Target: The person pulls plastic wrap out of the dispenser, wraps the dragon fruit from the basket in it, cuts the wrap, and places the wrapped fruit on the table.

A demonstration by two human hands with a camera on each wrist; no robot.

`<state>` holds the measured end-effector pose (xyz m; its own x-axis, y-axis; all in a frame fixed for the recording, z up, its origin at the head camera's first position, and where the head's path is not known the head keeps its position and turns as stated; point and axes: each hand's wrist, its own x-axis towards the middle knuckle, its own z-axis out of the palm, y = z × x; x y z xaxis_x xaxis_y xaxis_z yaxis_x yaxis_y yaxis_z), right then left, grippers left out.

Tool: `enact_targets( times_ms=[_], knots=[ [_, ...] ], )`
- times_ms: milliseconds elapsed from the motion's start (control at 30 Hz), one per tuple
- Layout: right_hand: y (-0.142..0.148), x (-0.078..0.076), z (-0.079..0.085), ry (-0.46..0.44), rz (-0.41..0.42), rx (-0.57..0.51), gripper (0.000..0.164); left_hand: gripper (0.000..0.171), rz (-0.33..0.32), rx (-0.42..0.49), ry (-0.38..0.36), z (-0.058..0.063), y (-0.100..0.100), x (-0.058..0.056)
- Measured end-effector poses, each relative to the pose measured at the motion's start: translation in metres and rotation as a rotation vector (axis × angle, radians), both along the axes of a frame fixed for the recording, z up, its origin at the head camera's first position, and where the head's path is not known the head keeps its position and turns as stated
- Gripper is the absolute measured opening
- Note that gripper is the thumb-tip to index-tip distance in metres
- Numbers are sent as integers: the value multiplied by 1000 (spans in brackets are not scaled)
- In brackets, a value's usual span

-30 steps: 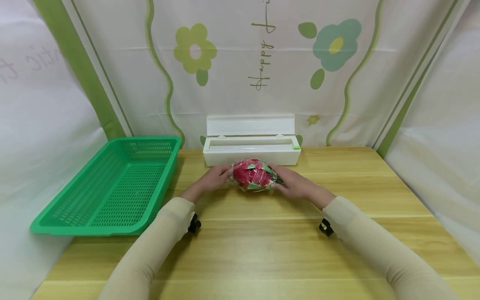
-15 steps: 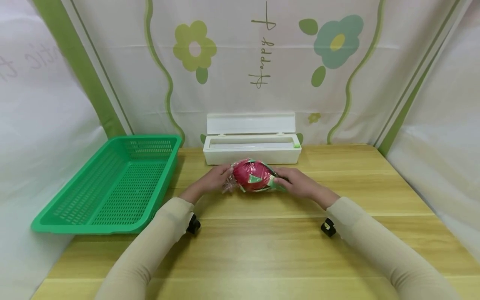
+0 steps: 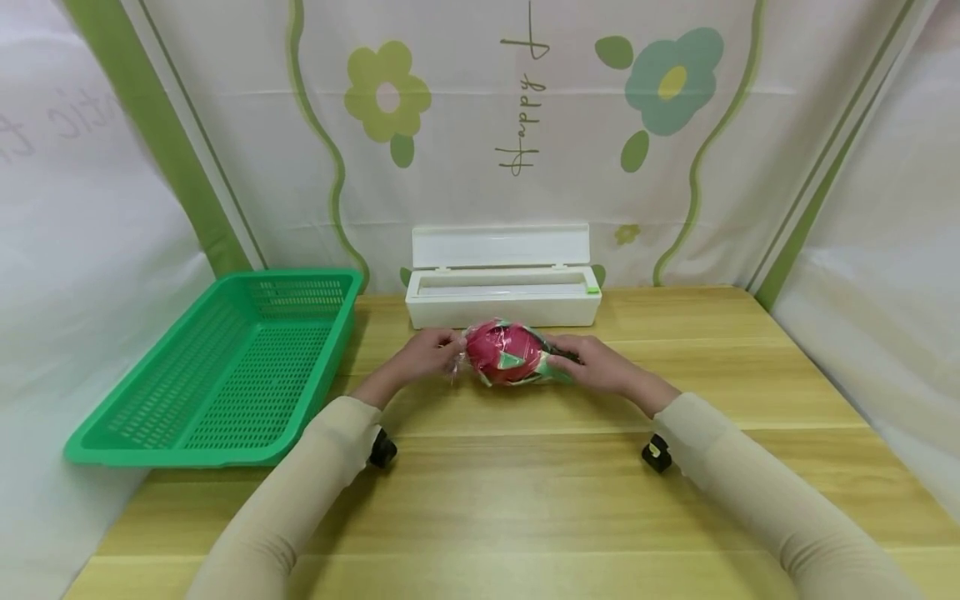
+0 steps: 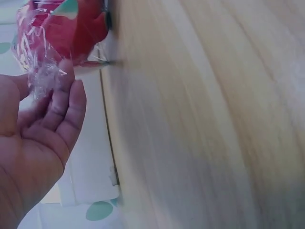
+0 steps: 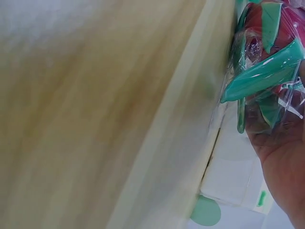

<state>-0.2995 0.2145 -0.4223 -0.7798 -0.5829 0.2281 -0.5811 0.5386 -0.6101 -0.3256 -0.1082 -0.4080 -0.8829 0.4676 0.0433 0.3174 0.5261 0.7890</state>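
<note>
A red dragon fruit (image 3: 502,346) with green scales, wrapped in clear cling film, is between the two hands in front of the white box. My left hand (image 3: 426,353) pinches the gathered film at the fruit's left end; the left wrist view shows this crumpled film (image 4: 46,76) between thumb and fingers. At the other end, my right hand (image 3: 596,363) grips the fruit, thumb on the near side. Loose film and long green scales (image 5: 264,74) spread over the right fingers in the right wrist view, partly hiding them.
Behind the fruit stands a white cling film dispenser (image 3: 502,315), lid up, a roll inside. A green perforated basket (image 3: 311,437) sits on the left of the wooden table (image 3: 517,500). A printed curtain (image 3: 465,192) hangs behind the table, with white sheets at both sides.
The fruit has turned a little between the hands. My right hand has moved slightly right with its grip on the scaly end. My left fingers have gathered the loose film closer to the fruit.
</note>
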Motion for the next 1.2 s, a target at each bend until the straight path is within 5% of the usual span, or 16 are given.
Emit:
enact_targets(
  times_ms=[200, 467, 933, 1200],
  knots=[
    [1, 2, 0, -17, -11, 18, 51, 28, 0, 91, 15, 3, -2, 7],
    [3, 5, 0, 1, -10, 36, 53, 64, -86, 17, 152, 2, 0, 14],
    [8, 12, 0, 37, -1, 112, 58, 15, -77, 24, 381, -4, -2, 20],
    [13, 17, 1, 122, 19, 138, 66, 11, -61, -7, 474, -7, -2, 18]
  ],
)
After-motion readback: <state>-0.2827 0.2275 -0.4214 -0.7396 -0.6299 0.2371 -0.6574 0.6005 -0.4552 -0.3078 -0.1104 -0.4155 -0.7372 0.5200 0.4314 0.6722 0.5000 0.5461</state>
